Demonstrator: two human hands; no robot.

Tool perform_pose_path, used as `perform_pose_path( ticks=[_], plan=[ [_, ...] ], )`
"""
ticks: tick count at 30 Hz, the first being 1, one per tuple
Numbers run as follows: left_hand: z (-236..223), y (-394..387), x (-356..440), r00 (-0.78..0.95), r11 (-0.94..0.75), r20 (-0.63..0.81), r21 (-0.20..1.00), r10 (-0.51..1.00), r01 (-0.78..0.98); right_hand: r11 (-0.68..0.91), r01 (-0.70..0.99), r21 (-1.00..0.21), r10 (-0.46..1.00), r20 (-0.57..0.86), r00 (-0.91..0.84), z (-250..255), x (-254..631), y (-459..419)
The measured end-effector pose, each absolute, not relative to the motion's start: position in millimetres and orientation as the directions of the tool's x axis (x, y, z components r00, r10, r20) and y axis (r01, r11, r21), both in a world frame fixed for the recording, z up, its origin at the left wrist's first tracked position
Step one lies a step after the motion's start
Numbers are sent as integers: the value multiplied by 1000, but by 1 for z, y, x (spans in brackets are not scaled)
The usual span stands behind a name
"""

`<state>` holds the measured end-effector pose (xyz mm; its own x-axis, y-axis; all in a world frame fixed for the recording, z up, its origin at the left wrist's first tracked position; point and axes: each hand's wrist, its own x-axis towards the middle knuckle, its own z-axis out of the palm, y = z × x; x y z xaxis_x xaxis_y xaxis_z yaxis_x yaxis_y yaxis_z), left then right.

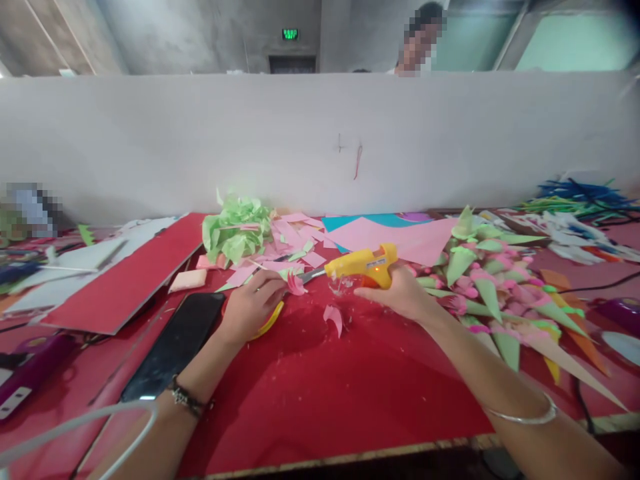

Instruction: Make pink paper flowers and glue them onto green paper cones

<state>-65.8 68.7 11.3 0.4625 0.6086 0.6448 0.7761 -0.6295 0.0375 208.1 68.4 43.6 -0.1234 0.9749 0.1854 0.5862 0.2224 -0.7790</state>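
My right hand [404,293] grips a yellow hot glue gun [356,263] by its handle, and an orange light glows on its side. The gun's nozzle points left, close to a small curled pink paper piece [297,285]. My left hand [254,301] is closed with its fingertips at that pink piece, pinching its left end. Beneath my left hand lies a yellow scissors handle [271,321], partly covered by the hand. Another pink paper petal [333,320] rests on the red board [350,393] between my hands. Clear glue strands lie under the gun.
To the right lies a heap of pink and green paper cones [495,287]. A black phone [175,343] sits left of my left arm. Crumpled green paper [237,230] and pink scraps lie behind. A white partition [200,147] closes off the back; a person [423,40] is beyond it.
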Motion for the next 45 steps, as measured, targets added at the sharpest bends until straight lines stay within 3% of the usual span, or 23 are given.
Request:
perform_pose_path(
  ticks=[9,45],
  plan=[
    [14,66,-61,489,-669,640,54,593,741,261,553,-792,962,165,-217,42,197,58],
    [17,60,-60,545,-631,621,-102,564,769,236,651,-721,968,119,-219,43,201,59]
  ],
)
